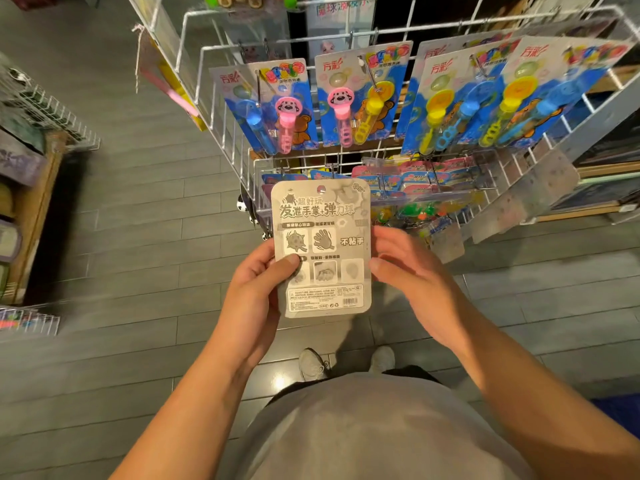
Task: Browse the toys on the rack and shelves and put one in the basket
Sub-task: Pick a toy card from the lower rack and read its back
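My left hand (pixel 258 289) pinches the grey toy card (pixel 322 249) by its left edge, thumb across the printed back. My right hand (pixel 408 268) rests spread against its right edge. The card hangs just before the wire rack (pixel 346 161), below the bubble-wand packs (pixel 349 98).

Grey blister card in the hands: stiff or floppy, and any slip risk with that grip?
The grey blister card probably handles fairly stiff: it stands flat and upright though the left hand pinches only its lower left edge. Likely light, since a thumb-and-finger pinch carries it. Its surface looks glossy, so it may slip; the right hand sits open at its right edge.
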